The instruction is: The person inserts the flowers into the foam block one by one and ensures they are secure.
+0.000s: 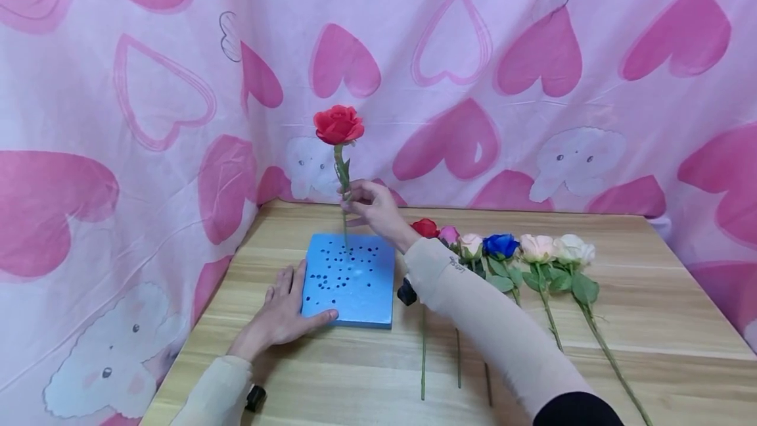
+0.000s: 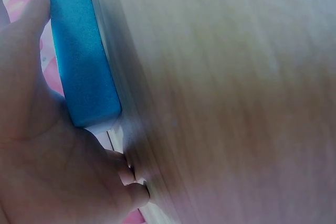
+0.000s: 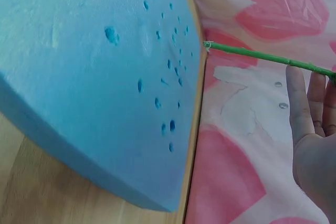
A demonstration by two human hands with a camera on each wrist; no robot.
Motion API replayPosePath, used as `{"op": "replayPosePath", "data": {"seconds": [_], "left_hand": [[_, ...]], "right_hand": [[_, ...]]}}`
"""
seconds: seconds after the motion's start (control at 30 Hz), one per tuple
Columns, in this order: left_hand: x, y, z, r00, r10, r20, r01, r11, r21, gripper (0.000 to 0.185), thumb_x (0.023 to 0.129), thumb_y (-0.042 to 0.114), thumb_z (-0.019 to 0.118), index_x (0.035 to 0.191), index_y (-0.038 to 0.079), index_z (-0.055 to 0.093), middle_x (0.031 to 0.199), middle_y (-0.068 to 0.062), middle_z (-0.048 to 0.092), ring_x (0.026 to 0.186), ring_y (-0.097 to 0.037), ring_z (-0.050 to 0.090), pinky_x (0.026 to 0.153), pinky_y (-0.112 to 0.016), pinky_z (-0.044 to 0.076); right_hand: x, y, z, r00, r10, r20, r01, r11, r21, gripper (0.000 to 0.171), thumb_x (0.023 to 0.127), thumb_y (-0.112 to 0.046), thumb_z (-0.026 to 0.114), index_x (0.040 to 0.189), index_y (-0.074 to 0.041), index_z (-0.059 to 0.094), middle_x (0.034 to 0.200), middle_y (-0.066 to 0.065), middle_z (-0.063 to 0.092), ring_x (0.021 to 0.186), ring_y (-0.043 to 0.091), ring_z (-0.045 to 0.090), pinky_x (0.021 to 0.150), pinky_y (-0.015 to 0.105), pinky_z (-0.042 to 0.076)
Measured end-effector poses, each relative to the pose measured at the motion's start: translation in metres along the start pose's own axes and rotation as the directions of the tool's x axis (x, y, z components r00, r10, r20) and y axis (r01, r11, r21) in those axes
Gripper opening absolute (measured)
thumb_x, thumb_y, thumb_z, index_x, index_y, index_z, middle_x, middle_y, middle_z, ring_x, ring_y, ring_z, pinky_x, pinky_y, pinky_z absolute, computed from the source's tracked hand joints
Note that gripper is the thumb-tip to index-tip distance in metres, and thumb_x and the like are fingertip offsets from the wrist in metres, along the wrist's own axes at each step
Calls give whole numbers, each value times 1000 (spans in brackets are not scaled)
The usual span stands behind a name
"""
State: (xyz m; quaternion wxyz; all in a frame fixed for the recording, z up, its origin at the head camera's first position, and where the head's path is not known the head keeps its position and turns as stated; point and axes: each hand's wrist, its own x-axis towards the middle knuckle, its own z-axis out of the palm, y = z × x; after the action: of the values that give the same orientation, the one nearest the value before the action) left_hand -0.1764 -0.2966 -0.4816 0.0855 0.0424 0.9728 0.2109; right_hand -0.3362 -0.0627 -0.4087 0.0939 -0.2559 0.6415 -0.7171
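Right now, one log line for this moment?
right hand: pinches red rose stem above blue foam | left hand: flat on foam | six roses on table

Bare table (image 1: pixel 650 294) open at 3 o'clock. Row of roses (image 1: pixel 520 248) blocks 2 o'clock of foam block (image 1: pixel 355 281). Curtain (image 1: pixel 148 117) closes 12 and 9 o'clock. Near edge open at 6.

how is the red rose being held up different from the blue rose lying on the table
The red rose stands upright above the blue foam block, its stem pinched by the right hand; the blue rose lies flat on the table in a row of roses, untouched. The red rose's bloom is red, the blue rose's deep blue. Both have green stems.
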Motion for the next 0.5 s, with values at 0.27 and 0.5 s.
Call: {"op": "replayPosePath", "data": {"seconds": [0.27,0.5], "left_hand": [[0,0,0,1000,-4,4,4,1000,1,132,80,88,58,167,9,-3,170,-31,0,157,-50,-1,121,-72,7],[1,0,0,1000,-8,8,8,1000,19,132,80,89,57,167,11,-3,171,-29,1,157,-50,0,121,-73,7]], "right_hand": [[10,11,13,1000,0,-4,0,1000,0,27,100,-3,67,127,-8,68,113,23,68,103,31,71,85,60,60],[15,14,17,1000,-9,-4,9,1000,7,30,99,-5,69,129,-5,67,113,24,69,105,34,71,86,59,60]]}}
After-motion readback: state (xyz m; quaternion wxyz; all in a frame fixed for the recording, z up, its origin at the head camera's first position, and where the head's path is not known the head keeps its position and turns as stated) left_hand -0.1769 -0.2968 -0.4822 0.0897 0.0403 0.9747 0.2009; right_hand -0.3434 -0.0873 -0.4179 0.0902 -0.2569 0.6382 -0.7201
